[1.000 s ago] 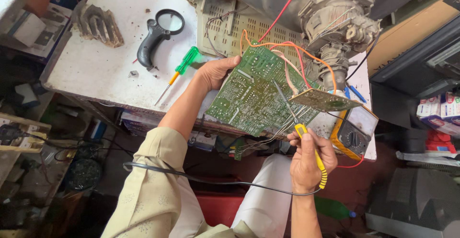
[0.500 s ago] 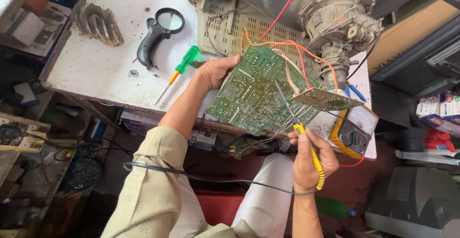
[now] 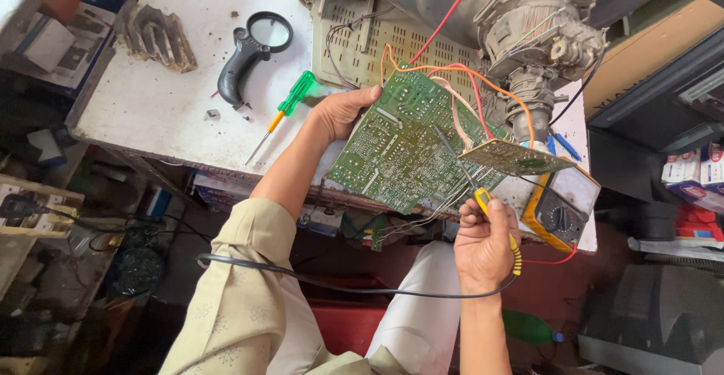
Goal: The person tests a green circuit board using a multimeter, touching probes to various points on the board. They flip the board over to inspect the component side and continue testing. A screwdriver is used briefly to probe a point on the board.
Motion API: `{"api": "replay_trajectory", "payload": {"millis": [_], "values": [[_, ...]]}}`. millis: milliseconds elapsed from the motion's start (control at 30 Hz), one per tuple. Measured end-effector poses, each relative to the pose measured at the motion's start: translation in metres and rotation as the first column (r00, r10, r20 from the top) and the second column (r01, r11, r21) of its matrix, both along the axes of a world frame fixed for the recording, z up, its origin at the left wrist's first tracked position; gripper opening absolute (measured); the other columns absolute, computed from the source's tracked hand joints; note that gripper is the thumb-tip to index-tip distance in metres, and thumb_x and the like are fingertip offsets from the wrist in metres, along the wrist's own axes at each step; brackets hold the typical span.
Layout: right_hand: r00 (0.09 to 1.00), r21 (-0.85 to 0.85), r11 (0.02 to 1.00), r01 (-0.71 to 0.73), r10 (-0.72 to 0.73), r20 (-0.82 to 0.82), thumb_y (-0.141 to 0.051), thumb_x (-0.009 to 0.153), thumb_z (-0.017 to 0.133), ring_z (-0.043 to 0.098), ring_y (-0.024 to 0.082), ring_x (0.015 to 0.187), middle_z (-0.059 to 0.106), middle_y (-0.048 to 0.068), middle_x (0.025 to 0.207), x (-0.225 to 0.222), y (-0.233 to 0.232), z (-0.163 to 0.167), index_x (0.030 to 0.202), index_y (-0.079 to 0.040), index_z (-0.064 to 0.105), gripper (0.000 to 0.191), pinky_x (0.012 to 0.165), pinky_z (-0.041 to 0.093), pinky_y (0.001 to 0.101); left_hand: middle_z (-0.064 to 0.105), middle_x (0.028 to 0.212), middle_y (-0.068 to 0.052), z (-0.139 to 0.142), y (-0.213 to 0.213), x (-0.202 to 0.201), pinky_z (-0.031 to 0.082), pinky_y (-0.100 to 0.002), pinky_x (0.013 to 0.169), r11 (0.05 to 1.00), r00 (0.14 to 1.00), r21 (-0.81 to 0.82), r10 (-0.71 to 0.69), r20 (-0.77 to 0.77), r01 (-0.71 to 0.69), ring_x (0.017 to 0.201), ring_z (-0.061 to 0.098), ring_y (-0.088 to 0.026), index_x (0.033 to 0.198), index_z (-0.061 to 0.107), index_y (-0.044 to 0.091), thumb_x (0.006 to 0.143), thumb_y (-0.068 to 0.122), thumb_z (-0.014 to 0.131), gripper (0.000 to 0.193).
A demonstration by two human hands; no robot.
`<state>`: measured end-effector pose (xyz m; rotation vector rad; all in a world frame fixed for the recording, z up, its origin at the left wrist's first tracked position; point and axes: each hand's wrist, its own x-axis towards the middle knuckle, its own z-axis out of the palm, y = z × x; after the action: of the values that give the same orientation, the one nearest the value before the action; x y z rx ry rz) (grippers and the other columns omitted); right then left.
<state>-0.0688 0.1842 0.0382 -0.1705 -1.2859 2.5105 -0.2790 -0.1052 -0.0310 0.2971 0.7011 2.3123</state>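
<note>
A large green circuit board is tilted up over the workbench, solder side toward me. My left hand grips its left edge. My right hand holds a soldering iron with a yellow handle; its thin tip reaches up onto the board's lower right area. A smaller green board hangs off the right side on orange and red wires. The iron's black cord runs across my lap.
A yellow multimeter lies at the bench's right edge. A green-handled screwdriver, a black magnifying glass and a ridged metal part lie on the white bench. A picture tube's neck stands behind the board.
</note>
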Motion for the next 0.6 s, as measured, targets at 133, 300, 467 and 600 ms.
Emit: {"api": "replay_trajectory", "payload": {"millis": [133,300,467,600], "values": [[0.989,-0.131,0.991,-0.014,0.033,0.146,-0.016,0.100,0.070,0.068,0.019,0.076,0.073,0.013,0.089,-0.007,0.009,-0.006,0.101,0.000,0.069,0.016,0.072,0.056,0.0256,0.071,0.126,-0.017,-0.003,0.000,-0.001,0.055,-0.043,0.104,1.000,1.000,0.016,-0.011,0.004,0.010,0.115,0.069,-0.028,0.134,0.064,0.001,0.071,0.044,0.093,0.081],[0.980,-0.193,0.980,-0.053,0.089,0.181,-0.016,0.100,0.071,0.068,0.019,0.074,0.073,0.014,0.088,-0.008,0.013,-0.008,0.102,0.001,0.070,0.017,0.069,0.056,0.0237,0.071,0.126,-0.017,-0.004,0.000,-0.002,0.055,-0.044,0.104,1.000,1.000,0.016,-0.009,0.002,0.009,0.115,0.068,-0.029,0.134,0.064,0.001,0.071,0.044,0.093,0.082],[0.983,-0.159,0.985,-0.070,0.095,0.155,-0.015,0.099,0.070,0.069,0.019,0.076,0.074,0.014,0.089,0.000,0.009,-0.003,0.102,0.001,0.070,0.017,0.070,0.055,0.0242,0.071,0.126,-0.019,-0.003,0.002,-0.003,0.055,-0.045,0.104,1.000,1.000,-0.002,-0.015,-0.010,0.015,0.116,0.069,-0.030,0.133,0.064,-0.001,0.068,0.046,0.093,0.086],[0.997,-0.041,0.997,-0.068,0.069,0.025,-0.013,0.101,0.070,0.068,0.019,0.076,0.074,0.015,0.091,0.006,0.006,0.003,0.099,-0.001,0.068,0.013,0.075,0.057,0.0293,0.070,0.129,-0.018,-0.003,0.002,-0.002,0.054,-0.044,0.106,1.000,1.000,-0.020,0.007,-0.009,-0.007,0.118,0.068,-0.029,0.135,0.063,0.000,0.067,0.047,0.093,0.088]]}}
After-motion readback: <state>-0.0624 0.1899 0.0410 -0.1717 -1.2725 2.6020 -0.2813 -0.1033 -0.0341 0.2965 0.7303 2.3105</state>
